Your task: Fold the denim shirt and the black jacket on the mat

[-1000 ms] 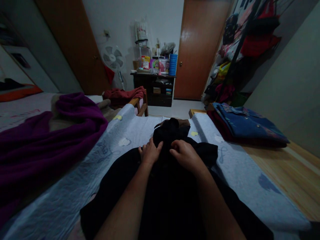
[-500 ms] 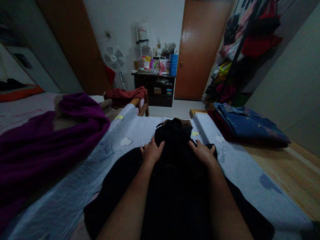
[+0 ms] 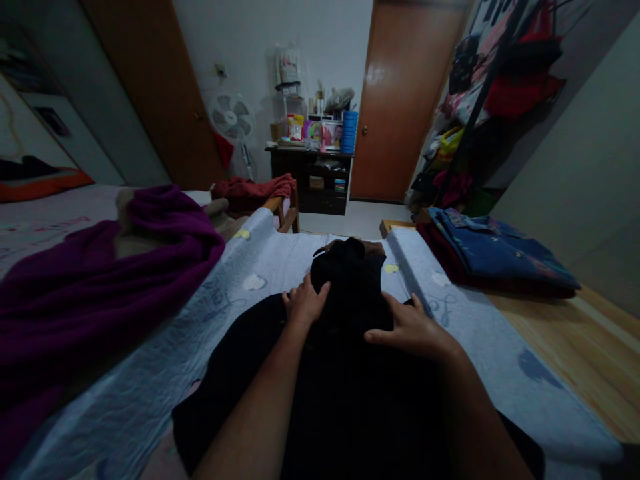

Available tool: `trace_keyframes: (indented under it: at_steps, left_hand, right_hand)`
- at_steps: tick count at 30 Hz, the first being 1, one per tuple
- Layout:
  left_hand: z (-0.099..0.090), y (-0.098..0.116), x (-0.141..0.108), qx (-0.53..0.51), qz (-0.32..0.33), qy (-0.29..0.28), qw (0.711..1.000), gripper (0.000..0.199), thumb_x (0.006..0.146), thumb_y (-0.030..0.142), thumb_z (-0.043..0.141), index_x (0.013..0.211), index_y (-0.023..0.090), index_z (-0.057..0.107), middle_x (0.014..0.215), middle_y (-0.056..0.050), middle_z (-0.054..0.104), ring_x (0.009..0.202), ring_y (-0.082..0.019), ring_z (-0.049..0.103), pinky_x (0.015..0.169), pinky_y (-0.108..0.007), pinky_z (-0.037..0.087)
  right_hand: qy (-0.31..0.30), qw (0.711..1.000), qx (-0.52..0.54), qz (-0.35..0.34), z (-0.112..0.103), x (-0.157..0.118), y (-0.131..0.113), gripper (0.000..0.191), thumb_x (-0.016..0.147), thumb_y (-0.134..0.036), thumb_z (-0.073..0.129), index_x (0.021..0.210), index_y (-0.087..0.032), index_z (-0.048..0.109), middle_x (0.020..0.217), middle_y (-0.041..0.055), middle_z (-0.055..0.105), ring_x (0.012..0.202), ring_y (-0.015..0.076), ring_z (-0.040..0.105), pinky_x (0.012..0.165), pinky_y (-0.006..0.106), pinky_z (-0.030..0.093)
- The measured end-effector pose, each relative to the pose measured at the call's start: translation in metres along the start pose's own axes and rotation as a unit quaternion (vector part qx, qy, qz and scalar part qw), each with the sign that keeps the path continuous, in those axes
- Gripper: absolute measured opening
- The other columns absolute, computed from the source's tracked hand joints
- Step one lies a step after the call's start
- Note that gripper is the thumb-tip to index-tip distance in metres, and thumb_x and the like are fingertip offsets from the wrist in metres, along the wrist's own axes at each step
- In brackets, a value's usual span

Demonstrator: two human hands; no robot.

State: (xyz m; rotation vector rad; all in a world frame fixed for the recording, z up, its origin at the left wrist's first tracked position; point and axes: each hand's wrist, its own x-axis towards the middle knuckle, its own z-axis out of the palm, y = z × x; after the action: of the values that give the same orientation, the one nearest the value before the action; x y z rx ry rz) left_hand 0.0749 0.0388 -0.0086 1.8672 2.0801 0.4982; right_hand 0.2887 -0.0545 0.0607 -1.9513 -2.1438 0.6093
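Note:
A black garment (image 3: 350, 393) lies spread over the light blue patterned bed sheet (image 3: 200, 333), bunched at its far end where a bit of brown shows. My left hand (image 3: 306, 303) rests on the left side of the bunched part, fingers apart and thumb toward the middle. On the right side, my right hand (image 3: 407, 323) lies on the black cloth with its thumb pointing left and its fingers spread. Both palms face down, so the cloth under them is hidden.
A purple blanket (image 3: 165, 247) is heaped at the left. Folded clothes with a blue denim piece (image 3: 500, 253) sit on a wooden surface (image 3: 540, 320) at the right. Beyond the bed stand a fan (image 3: 233, 119), a dark cabinet (image 3: 320, 190) and a wooden door (image 3: 400, 100).
My right hand has turned, its thumb now lower and pointing left, and the black cloth near it has shifted. My left hand has stayed nearly in place. The view has moved slightly.

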Motion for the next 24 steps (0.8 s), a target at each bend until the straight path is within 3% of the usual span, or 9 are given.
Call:
trace_keyframes:
  at_steps: [3, 6, 9, 12, 15, 18, 21, 24]
  left_hand:
    - [-0.002, 0.0, 0.0, -0.001, 0.001, -0.008, 1.0, 0.069, 0.086, 0.064, 0.032, 0.136, 0.018, 0.039, 0.126, -0.016, 0.06, 0.119, -0.037, 0.051, 0.103, -0.057, 0.024]
    - [-0.002, 0.0, -0.001, 0.004, 0.007, -0.007, 1.0, 0.068, 0.086, 0.063, 0.033, 0.136, 0.017, 0.039, 0.124, -0.016, 0.061, 0.117, -0.037, 0.053, 0.103, -0.056, 0.024]
    - [0.0, 0.003, -0.005, 0.014, 0.017, 0.01, 1.0, 0.068, 0.087, 0.06, 0.032, 0.137, 0.014, 0.037, 0.121, -0.017, 0.063, 0.116, -0.035, 0.054, 0.104, -0.054, 0.024]
    - [-0.003, 0.006, -0.01, 0.028, 0.023, 0.005, 0.999, 0.069, 0.089, 0.058, 0.029, 0.139, 0.011, 0.034, 0.121, -0.018, 0.063, 0.116, -0.034, 0.054, 0.106, -0.053, 0.023]
    - [-0.015, 0.004, -0.012, 0.056, 0.035, -0.059, 0.996, 0.08, 0.084, 0.065, 0.033, 0.143, 0.012, 0.028, 0.127, -0.019, 0.059, 0.121, -0.037, 0.05, 0.106, -0.063, 0.013]
    - [-0.036, -0.01, -0.011, 0.093, 0.072, -0.149, 0.982, 0.098, 0.069, 0.079, 0.043, 0.146, 0.021, 0.025, 0.134, -0.018, 0.054, 0.127, -0.042, 0.042, 0.104, -0.07, 0.001]
    - [-0.058, -0.034, -0.011, 0.112, 0.091, -0.214, 0.966, 0.113, 0.054, 0.084, 0.053, 0.148, 0.027, 0.022, 0.142, -0.016, 0.045, 0.133, -0.044, 0.033, 0.104, -0.071, 0.006]
    - [-0.071, -0.061, -0.015, 0.142, 0.099, -0.216, 0.961, 0.121, 0.046, 0.082, 0.061, 0.148, 0.027, 0.024, 0.151, -0.016, 0.032, 0.136, -0.048, 0.022, 0.104, -0.069, 0.015]
  right_hand:
    - [-0.016, 1.0, -0.002, -0.011, 0.013, -0.007, 0.012, 0.108, 0.062, -0.064, 0.068, 0.147, -0.014, 0.024, 0.143, 0.019, 0.043, 0.134, 0.0328, 0.035, 0.113, 0.052, -0.002]
    - [-0.002, 1.0, 0.006, -0.009, 0.028, -0.007, 0.02, 0.105, 0.062, -0.058, 0.071, 0.147, -0.021, 0.022, 0.145, 0.0143, 0.041, 0.135, 0.0312, 0.034, 0.112, 0.055, 0.001]
    - [0.023, 0.999, -0.013, 0.018, 0.041, -0.001, 0.024, 0.091, 0.066, -0.057, 0.068, 0.142, -0.019, 0.033, 0.137, 0.0149, 0.049, 0.131, 0.0316, 0.039, 0.111, 0.055, 0.007]
    - [0.044, 0.995, -0.065, 0.057, 0.051, 0.005, 0.026, 0.087, 0.066, -0.062, 0.065, 0.133, -0.011, 0.045, 0.14, 0.0215, 0.043, 0.134, 0.0354, 0.032, 0.11, 0.052, 0.008]
    - [0.039, 0.995, -0.078, 0.056, 0.053, 0.006, 0.026, 0.09, 0.066, -0.066, 0.063, 0.135, -0.011, 0.043, 0.14, 0.021, 0.044, 0.136, 0.0374, 0.028, 0.109, 0.052, 0.008]
    - [0.025, 0.997, -0.06, 0.031, 0.049, 0.005, 0.022, 0.085, 0.069, -0.064, 0.061, 0.136, -0.015, 0.041, 0.124, 0.0164, 0.059, 0.122, 0.0353, 0.047, 0.108, 0.053, 0.008]
    - [0.027, 0.998, -0.06, 0.023, 0.043, 0.003, 0.018, 0.087, 0.072, -0.066, 0.056, 0.138, -0.012, 0.038, 0.117, 0.0173, 0.064, 0.115, 0.0343, 0.054, 0.109, 0.053, 0.005]
    - [-0.005, 0.998, -0.062, 0.018, 0.038, -0.001, 0.022, 0.102, 0.068, -0.073, 0.055, 0.142, -0.007, 0.031, 0.128, 0.0223, 0.056, 0.123, 0.0369, 0.048, 0.11, 0.052, 0.003]
